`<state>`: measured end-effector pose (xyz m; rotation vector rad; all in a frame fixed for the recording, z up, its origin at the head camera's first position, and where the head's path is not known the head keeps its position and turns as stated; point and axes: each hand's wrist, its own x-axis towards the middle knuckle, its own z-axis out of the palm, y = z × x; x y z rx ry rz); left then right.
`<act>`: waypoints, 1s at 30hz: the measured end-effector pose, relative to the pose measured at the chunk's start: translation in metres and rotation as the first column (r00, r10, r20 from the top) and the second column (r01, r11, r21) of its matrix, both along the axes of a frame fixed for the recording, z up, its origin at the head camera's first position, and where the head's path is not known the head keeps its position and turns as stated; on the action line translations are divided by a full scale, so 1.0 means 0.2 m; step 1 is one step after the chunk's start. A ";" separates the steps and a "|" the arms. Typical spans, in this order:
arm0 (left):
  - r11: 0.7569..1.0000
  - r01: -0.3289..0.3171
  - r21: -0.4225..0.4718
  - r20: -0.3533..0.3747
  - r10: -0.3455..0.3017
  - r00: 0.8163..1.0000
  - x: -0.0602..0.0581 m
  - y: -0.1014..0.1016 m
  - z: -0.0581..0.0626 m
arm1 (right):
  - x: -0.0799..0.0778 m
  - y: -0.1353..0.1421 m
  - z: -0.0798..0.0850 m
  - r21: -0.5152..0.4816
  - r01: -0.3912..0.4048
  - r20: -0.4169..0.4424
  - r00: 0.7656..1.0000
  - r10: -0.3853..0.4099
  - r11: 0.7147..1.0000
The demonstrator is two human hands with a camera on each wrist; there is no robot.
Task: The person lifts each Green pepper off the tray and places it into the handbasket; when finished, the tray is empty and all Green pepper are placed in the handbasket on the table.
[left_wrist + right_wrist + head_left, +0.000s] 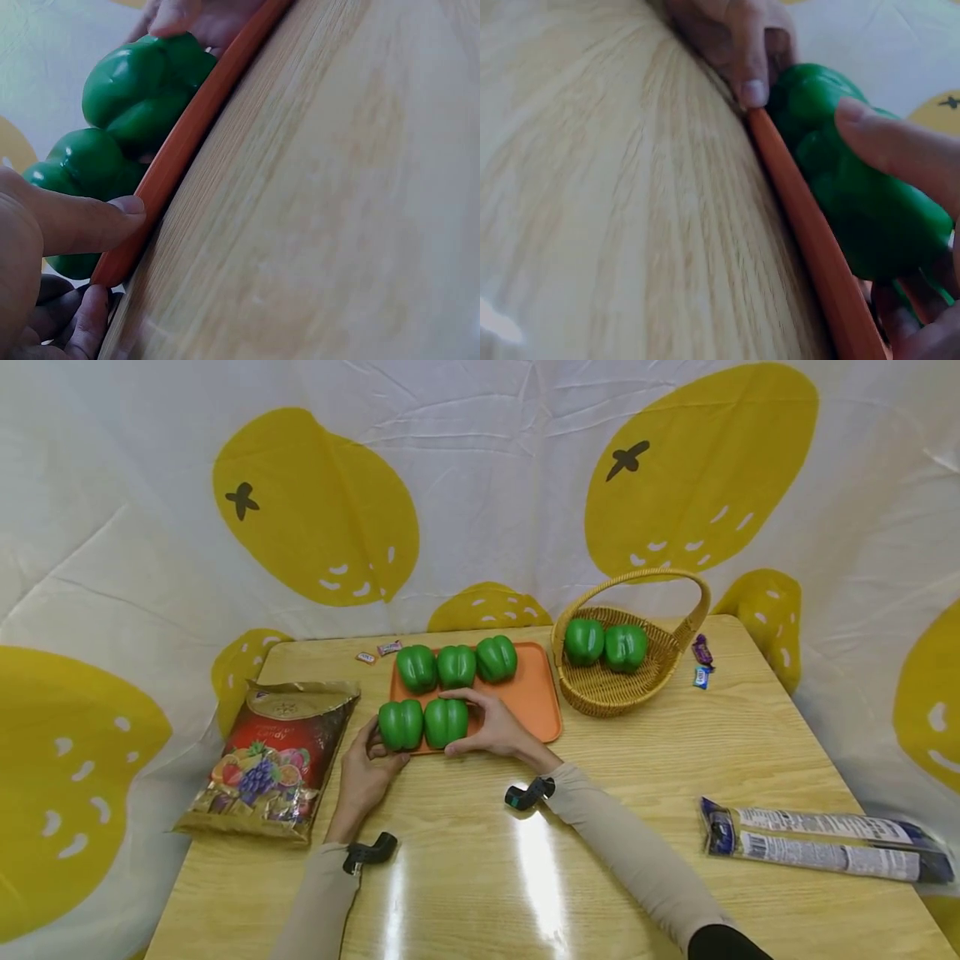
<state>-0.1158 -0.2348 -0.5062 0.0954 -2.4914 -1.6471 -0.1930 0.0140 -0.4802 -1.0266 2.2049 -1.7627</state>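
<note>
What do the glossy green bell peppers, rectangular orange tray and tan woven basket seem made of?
Green peppers: glossy, probably moulded plastic; sharp highlights, near-identical shapes.
Orange tray: fairly matte, likely plastic; even colour, smooth rim.
Woven basket: slightly shiny, interlaced strands; rattan or plastic imitation, can't tell.

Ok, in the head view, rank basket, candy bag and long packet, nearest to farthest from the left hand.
1. Candy bag, left of the left hand
2. Basket, right, toward the back
3. Long packet, far right
</note>
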 end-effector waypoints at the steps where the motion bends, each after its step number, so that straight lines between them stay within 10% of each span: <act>1: 1.000 0.002 -0.002 -0.002 -0.002 1.000 0.01 0.01 0.03 | 0.00 0.00 0.00 0.006 0.010 -0.013 1.000 -0.010 1.000; 8: 1.000 0.012 -0.017 0.004 -0.012 1.000 0.05 0.05 0.12 | 0.00 0.08 0.00 0.017 0.071 -0.007 0.997 -0.071 0.997; 11: 1.000 0.004 -0.012 0.003 -0.004 1.000 0.02 0.01 0.02 | -0.01 0.17 0.04 0.004 0.060 -0.011 0.998 -0.060 0.998; 15: 1.000 -0.011 -0.010 0.013 0.011 1.000 -0.02 -0.04 -0.09 | 0.03 0.33 0.29 -0.056 -0.010 -0.071 0.997 0.006 0.998; 22: 1.000 0.001 -0.010 0.009 -0.001 1.000 0.02 0.01 0.04 | 0.04 0.67 0.67 -0.072 -0.049 -0.209 0.977 0.033 0.996; 30: 1.000 0.007 -0.017 0.011 -0.007 1.000 0.05 0.05 0.12 | -0.18 1.03 0.63 -0.014 0.088 -0.128 0.988 -0.089 0.996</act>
